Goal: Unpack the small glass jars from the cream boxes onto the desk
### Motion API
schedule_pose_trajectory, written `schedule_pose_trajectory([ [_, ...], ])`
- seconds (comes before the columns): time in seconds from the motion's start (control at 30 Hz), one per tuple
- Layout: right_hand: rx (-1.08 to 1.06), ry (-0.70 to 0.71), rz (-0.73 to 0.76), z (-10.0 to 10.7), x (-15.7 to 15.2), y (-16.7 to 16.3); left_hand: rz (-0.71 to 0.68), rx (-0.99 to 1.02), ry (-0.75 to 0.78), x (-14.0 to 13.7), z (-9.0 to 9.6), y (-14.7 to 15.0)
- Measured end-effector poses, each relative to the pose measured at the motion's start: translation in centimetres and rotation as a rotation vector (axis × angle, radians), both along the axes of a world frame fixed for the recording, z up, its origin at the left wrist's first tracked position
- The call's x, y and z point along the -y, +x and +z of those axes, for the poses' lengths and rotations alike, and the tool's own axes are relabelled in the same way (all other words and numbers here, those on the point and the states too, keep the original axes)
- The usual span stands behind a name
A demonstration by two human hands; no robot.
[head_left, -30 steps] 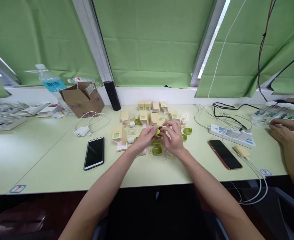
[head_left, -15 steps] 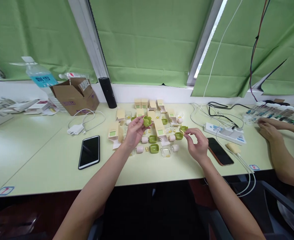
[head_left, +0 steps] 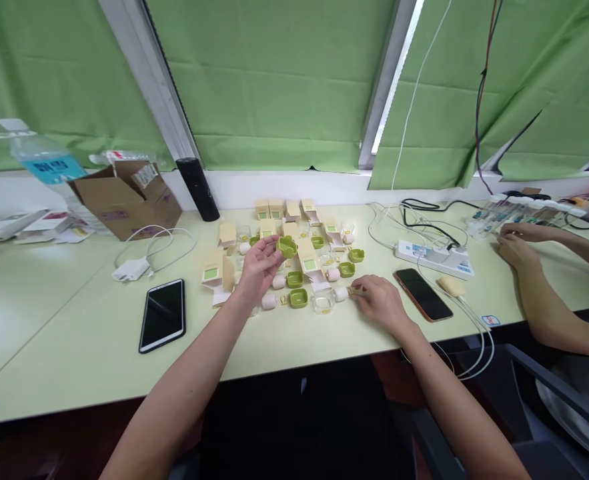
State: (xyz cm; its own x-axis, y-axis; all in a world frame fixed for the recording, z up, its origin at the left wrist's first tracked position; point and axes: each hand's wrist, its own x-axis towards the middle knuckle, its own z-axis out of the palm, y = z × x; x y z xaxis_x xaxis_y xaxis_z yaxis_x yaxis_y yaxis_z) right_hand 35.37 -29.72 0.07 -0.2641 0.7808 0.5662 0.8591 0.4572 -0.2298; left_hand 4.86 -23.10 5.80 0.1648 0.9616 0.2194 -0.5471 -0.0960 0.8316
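Observation:
My left hand (head_left: pixel 260 270) is closed on a small green flower-shaped dish (head_left: pixel 287 247), held above the spread of parts. Low at the right end of the front row, my right hand (head_left: pixel 377 300) pinches a small yellowish loop-like piece (head_left: pixel 353 291), too small to make out fully. Beside its fingertips lies a pale pink cup-like piece (head_left: pixel 341 294). Near them are a clear square container (head_left: pixel 323 302), a green square dish (head_left: pixel 298 298) and another green dish (head_left: pixel 347 269). Several open cream cartons (head_left: pixel 310 259) stand among the parts.
A phone (head_left: pixel 163 315) lies to the left, another phone (head_left: pixel 424 295) to the right. Behind the right one are a power strip (head_left: pixel 434 258) and cables. A cardboard box (head_left: pixel 129 203) and black cylinder (head_left: pixel 197 189) stand at the back. A co-worker's hands (head_left: pixel 517 243) rest far right.
My right hand has moved down and toward me, from beside the green dishes to the pale pink piece. The left hand still holds the flower-shaped dish. The camera view has shifted.

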Motion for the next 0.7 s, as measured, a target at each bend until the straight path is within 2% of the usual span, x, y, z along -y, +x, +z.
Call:
schedule_pose_trajectory([
  [0.13,-0.279,0.201,0.013,1.5,0.2,-0.5,-0.053,-0.04,0.006,0.3,-0.1,0.3],
  [0.23,-0.373,0.297,0.053,2.9,-0.1,-2.0,-0.091,-0.075,0.037,0.5,-0.2,0.6],
  [0.43,-0.443,0.205,0.189,5.2,-1.9,-6.0,-0.15,-0.103,0.052,0.7,-0.3,0.9],
  [0.57,-0.339,0.097,0.306,6.3,-3.4,-8.4,-0.212,-0.12,0.062,1.0,-0.3,1.0],
  [0.7,-0.262,0.06,0.372,6.8,-3.8,-9.8,-0.24,-0.129,0.093,1.0,-0.5,1.1],
])
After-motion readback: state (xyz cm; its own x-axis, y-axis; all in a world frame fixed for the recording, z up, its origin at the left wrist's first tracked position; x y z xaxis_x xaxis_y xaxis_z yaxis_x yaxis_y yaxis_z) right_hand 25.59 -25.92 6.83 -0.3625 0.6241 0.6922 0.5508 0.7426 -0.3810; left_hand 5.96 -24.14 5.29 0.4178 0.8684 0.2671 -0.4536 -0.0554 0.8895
